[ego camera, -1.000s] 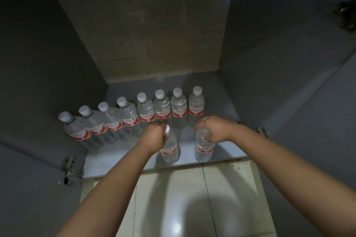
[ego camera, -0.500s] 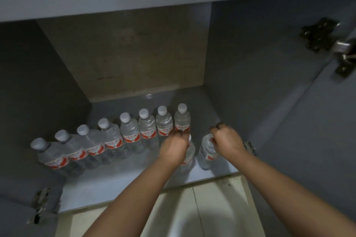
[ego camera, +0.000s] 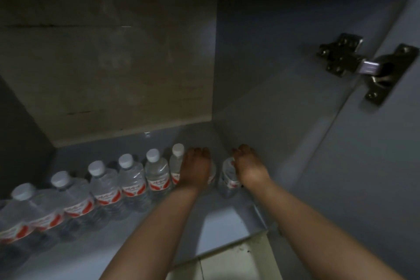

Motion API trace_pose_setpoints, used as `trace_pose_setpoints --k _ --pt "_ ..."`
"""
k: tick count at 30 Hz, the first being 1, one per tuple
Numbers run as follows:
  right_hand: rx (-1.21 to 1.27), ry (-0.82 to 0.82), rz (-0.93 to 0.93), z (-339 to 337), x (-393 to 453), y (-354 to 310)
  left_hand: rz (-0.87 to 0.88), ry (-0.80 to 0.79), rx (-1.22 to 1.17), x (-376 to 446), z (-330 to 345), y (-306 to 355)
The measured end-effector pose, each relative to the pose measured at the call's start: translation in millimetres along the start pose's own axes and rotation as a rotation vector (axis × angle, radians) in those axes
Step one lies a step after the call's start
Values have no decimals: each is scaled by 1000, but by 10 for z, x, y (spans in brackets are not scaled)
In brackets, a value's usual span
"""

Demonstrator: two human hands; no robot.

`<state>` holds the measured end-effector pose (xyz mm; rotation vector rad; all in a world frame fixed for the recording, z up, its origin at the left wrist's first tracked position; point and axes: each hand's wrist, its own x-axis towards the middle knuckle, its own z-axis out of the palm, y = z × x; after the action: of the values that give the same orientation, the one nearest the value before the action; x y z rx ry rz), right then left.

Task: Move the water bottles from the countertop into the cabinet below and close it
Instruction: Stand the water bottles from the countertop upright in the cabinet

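You're deep in the cabinet (ego camera: 261, 88) now, both arms reaching in, door hanging open on the right w/ its hinge (ego camera: 363, 68) in plain sight. Your left hand (ego camera: 196, 169) is wrapped over the top of a bottle (ego camera: 211, 175), most of it hidden under your knuckles; your right hand (ego camera: 246, 166) is clamped on the neck end of another bottle (ego camera: 228, 179) just beside the right wall. Both stand on the cabinet floor at the far end of the row (ego camera: 109, 184), which runs off to the left: six capped bottles, red-labelled, shoulder to shoulder, upright, w/ a bit more cut off at the frame's left edge. So by the look of it, most of the job's done, approx. eight bottles in. Can't see the worktop from here, so can't tell if more are waiting up there. Left to do: let go of these two, pull your arms out, swing the door closed.
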<state>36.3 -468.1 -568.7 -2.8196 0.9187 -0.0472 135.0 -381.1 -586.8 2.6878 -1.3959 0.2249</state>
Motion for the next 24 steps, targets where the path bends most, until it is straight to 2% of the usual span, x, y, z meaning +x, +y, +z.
trace_pose_setpoints --k 3,7,12,15,19,24 --pt "-21 -22 -12 51 146 -20 -4 -109 -14 48 -58 -2" --pt "-41 -4 -18 71 300 -30 40 -79 15 112 -11 -30" --pt "-14 38 -57 135 464 -75 -5 7 -43 155 -2 -96" --pt "-18 75 -68 142 538 -137 -17 -121 -73 199 69 -69" --pt "18 52 -17 137 595 -60 -29 -197 -114 227 62 -19" --pt "108 -128 -23 106 533 -8 -20 -312 -350 96 -59 -17"
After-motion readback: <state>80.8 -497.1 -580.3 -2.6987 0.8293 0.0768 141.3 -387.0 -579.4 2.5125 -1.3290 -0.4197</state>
